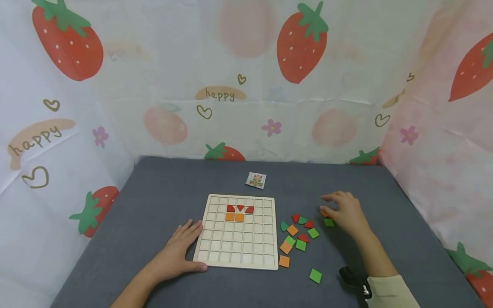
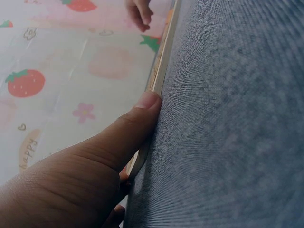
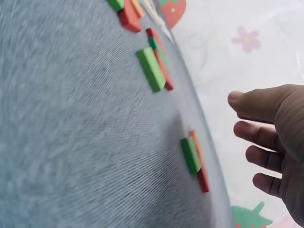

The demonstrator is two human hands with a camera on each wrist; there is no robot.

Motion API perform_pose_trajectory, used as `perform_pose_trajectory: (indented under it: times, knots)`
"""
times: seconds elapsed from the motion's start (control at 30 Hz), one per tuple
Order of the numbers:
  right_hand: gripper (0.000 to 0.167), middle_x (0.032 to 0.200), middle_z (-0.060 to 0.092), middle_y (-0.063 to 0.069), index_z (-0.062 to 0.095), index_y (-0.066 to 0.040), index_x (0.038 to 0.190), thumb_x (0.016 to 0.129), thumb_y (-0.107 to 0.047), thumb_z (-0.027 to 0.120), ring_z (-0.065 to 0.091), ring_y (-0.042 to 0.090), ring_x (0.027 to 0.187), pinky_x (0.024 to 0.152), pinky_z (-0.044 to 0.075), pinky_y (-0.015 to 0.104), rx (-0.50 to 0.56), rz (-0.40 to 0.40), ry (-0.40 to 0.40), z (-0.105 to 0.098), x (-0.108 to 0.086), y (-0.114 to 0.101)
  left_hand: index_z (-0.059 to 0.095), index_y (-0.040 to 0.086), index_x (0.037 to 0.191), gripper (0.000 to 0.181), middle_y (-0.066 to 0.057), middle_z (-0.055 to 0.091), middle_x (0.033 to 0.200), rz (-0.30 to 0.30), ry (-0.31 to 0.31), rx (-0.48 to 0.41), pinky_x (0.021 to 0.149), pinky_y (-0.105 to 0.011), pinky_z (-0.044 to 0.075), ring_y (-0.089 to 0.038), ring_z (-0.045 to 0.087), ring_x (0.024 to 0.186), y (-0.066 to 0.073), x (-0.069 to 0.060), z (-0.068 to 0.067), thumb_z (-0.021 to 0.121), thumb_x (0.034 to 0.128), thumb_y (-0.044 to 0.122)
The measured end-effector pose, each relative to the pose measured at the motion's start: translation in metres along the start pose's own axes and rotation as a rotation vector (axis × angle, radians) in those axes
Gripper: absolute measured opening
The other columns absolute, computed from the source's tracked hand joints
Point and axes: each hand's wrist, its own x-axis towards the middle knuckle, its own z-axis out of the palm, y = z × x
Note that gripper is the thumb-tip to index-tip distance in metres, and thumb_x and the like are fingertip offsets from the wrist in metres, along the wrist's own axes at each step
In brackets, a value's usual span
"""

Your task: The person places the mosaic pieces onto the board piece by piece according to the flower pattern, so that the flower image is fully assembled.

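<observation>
A pale wooden grid board (image 1: pixel 236 239) lies on the grey cloth, holding two orange squares (image 1: pixel 234 217) with red pieces (image 1: pixel 240 208) above them. My left hand (image 1: pixel 175 252) rests at its left side, fingers spread on the left edge and thumb at the near left corner; in the left wrist view the thumb (image 2: pixel 135 121) touches the board's rim (image 2: pixel 165 57). Over the right part of the cloth hovers my right hand (image 1: pixel 346 214), thumb and fingers apart, holding nothing. Near its thumb are an orange piece (image 1: pixel 324 213) and a green square (image 1: pixel 329 222), also seen as a green block (image 3: pixel 191 155) in the right wrist view.
Several loose red, green and orange pieces (image 1: pixel 301 245) lie right of the board, with a lone green square (image 1: pixel 315 276) nearer the front. A small patterned card (image 1: pixel 256 180) lies behind the board. Printed fabric walls (image 1: pixel 239 85) stand around the table.
</observation>
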Motion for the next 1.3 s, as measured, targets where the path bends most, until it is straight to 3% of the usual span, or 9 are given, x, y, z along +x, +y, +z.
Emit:
perform_pose_trajectory:
  times: [0.27, 0.73, 1.3]
  knots:
    - [0.043, 0.128, 0.064, 0.026, 0.072, -0.004, 0.126, 0.091, -0.028, 0.079, 0.052, 0.050, 0.122, 0.103, 0.036, 0.073, -0.016, 0.043, -0.026, 0.011, -0.004, 0.014, 0.032, 0.007, 0.161, 0.120, -0.011, 0.028, 0.168, -0.014, -0.013, -0.016, 0.126, -0.063, 0.009, -0.039, 0.013, 0.158, 0.002, 0.000, 0.001, 0.083, 0.0702, 0.068]
    - [0.044, 0.118, 0.067, 0.020, 0.074, -0.004, 0.123, 0.090, -0.033, 0.080, 0.055, 0.043, 0.111, 0.096, 0.039, 0.069, -0.051, 0.084, -0.051, 0.025, -0.005, 0.027, 0.033, 0.006, 0.160, 0.120, -0.011, 0.029, 0.168, -0.011, -0.006, -0.023, 0.126, -0.063, 0.008, -0.040, 0.014, 0.157, 0.002, 0.000, 0.000, 0.084, 0.0698, 0.066]
    - [0.032, 0.109, 0.070, 0.016, 0.078, -0.007, 0.114, 0.089, -0.026, 0.081, 0.059, 0.038, 0.102, 0.082, 0.041, 0.056, -0.059, 0.123, -0.044, 0.027, -0.002, 0.017, 0.033, 0.006, 0.160, 0.119, -0.011, 0.029, 0.168, -0.011, -0.009, -0.016, 0.126, -0.062, 0.008, -0.039, 0.014, 0.158, 0.003, 0.000, -0.001, 0.084, 0.0702, 0.065]
